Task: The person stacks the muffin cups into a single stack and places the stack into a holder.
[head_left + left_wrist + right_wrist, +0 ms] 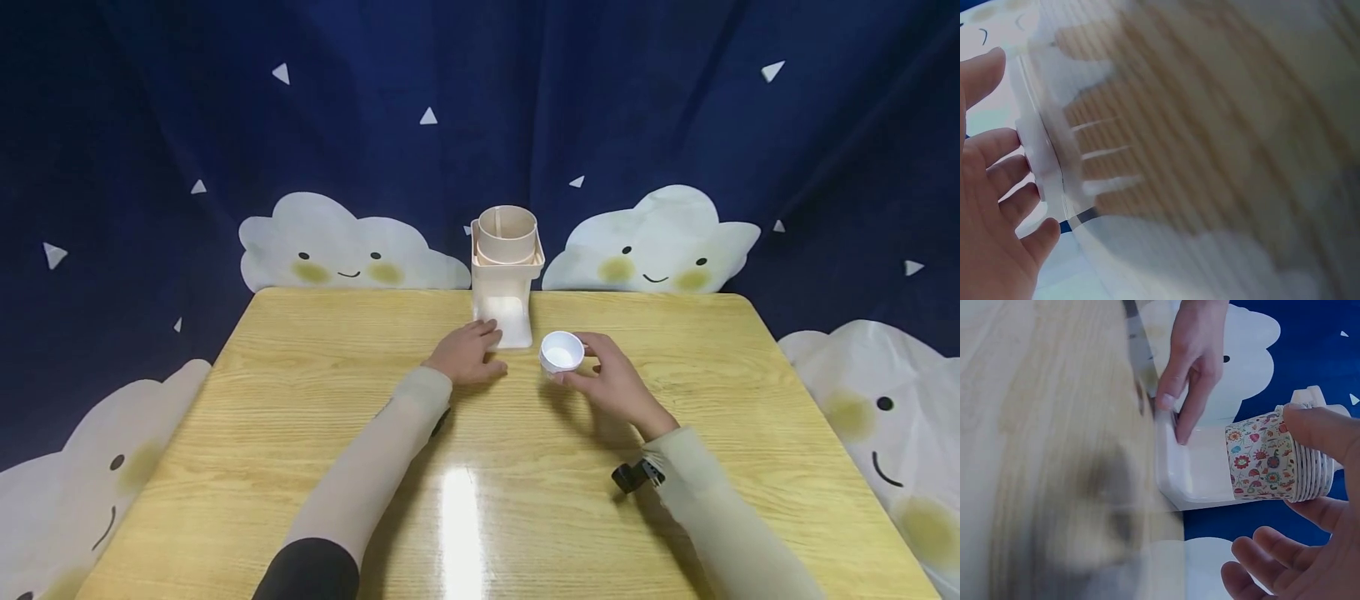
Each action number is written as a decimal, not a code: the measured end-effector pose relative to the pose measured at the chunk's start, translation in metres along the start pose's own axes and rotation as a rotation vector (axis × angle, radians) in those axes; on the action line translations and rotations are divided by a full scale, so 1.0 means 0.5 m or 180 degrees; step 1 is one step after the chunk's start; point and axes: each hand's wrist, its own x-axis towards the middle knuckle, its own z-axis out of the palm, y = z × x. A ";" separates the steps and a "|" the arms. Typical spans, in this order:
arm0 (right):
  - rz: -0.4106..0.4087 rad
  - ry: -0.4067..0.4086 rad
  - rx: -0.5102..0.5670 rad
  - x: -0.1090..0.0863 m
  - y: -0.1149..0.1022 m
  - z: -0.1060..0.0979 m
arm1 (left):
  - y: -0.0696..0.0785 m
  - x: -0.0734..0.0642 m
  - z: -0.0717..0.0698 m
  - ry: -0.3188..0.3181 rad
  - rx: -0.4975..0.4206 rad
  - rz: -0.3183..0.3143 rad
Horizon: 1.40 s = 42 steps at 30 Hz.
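Observation:
My right hand point(618, 387) pinches a nested stack of paper cups point(562, 351) by its rims, between thumb and fingers, just right of a beige cup dispenser point(507, 279). In the right wrist view the cups point(1257, 459) show a colourful flower and mushroom print, with several white rims stacked together. The other fingers of that hand stay loose. My left hand point(465, 354) rests at the left front edge of the dispenser's base point(508, 323). Its fingertips touch the base, and its fingers point(1007, 172) are fairly straight in the left wrist view.
The dispenser has a round, open-topped tube point(507, 237) and stands at the far edge of a wooden table point(337, 350). Behind hangs a dark blue curtain point(487, 100) with white triangles and smiling clouds. A small black device point(633, 475) is strapped at the right wrist.

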 end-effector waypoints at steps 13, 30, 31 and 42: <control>-0.0211 0.0085 -0.0260 0.027 -0.040 -0.052 | 0.001 -0.003 -0.006 -0.0019 -0.0060 -0.0010; -0.0165 0.0087 -0.0299 0.081 -0.079 -0.108 | -0.003 0.000 0.001 -0.0064 -0.0178 -0.0046; -0.0149 0.0085 -0.0285 0.083 -0.082 -0.111 | -0.003 -0.001 0.000 -0.0061 -0.0183 -0.0033; -0.0133 0.0107 -0.0182 0.122 -0.127 -0.145 | -0.002 -0.004 -0.003 -0.0013 -0.0059 -0.0012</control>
